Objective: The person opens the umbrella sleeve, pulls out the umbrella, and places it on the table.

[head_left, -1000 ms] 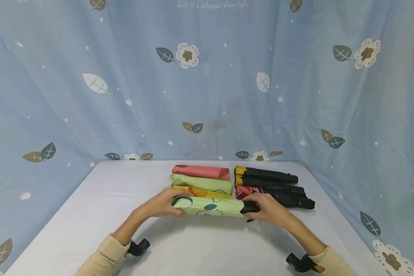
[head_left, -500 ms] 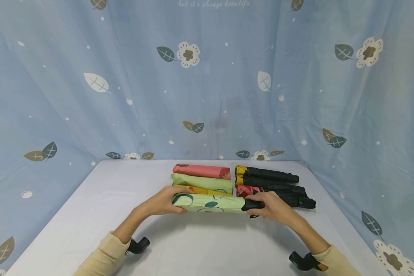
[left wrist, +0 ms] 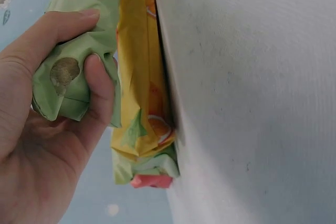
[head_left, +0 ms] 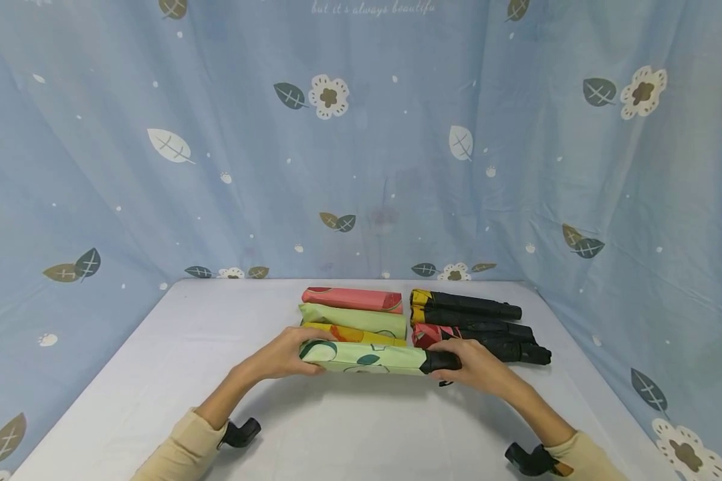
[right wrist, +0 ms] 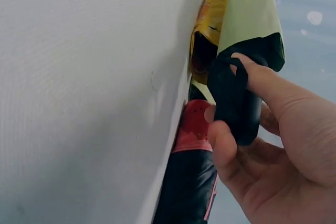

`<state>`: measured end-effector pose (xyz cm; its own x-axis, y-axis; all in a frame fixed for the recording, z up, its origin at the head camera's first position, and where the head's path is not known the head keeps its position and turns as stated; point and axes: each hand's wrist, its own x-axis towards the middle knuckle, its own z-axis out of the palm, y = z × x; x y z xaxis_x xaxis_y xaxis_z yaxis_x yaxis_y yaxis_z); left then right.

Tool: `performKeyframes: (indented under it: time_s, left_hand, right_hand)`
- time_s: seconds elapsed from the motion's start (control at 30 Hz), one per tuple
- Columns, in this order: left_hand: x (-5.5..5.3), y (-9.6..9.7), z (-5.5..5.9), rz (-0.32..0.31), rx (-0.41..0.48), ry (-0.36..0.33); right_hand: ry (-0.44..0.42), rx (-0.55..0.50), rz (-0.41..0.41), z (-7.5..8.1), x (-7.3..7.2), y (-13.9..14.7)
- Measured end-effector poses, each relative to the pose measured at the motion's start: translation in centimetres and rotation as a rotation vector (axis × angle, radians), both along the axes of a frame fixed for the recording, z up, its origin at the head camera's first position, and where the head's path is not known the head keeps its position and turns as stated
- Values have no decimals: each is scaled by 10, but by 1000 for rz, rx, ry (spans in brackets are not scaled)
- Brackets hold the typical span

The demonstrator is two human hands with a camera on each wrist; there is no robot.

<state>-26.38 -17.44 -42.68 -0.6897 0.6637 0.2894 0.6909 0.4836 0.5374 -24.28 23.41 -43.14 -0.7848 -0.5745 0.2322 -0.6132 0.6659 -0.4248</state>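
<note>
Both hands hold a folded umbrella level above the table by its two ends. A light green, avocado-print sleeve (head_left: 367, 359) covers most of it. My left hand (head_left: 289, 354) grips the sleeve's left end, thumb and fingers wrapped round it in the left wrist view. At the other end, my right hand (head_left: 466, 366) holds the umbrella's black handle (right wrist: 239, 100), which sticks out of the sleeve with a wrist strap. Just behind lies a yellow, orange-print sleeve (left wrist: 137, 66), partly hidden in the head view.
Behind the yellow one, a green sleeve (head_left: 351, 318) and a pink watermelon-print sleeve (head_left: 349, 298) lie in a row. To the right lie several black rolled umbrellas (head_left: 475, 304), some with yellow or pink ends. A patterned blue curtain (head_left: 361, 167) backs the white table (head_left: 228, 314).
The right hand has shifted slightly right, and a little more of the black handle shows outside the sleeve. Both hands rose slightly, then came down again. The left hand keeps its grip.
</note>
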Motion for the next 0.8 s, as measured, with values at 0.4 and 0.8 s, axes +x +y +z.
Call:
performKeyframes:
  time_s: [0.4, 0.8]
  left_hand:
    - [0, 4, 3, -2, -12, -2]
    - [2, 6, 2, 19, -28, -15]
  right_hand:
    - [38, 63, -4, 3, 2, 0]
    - [207, 72, -2, -1, 5, 3]
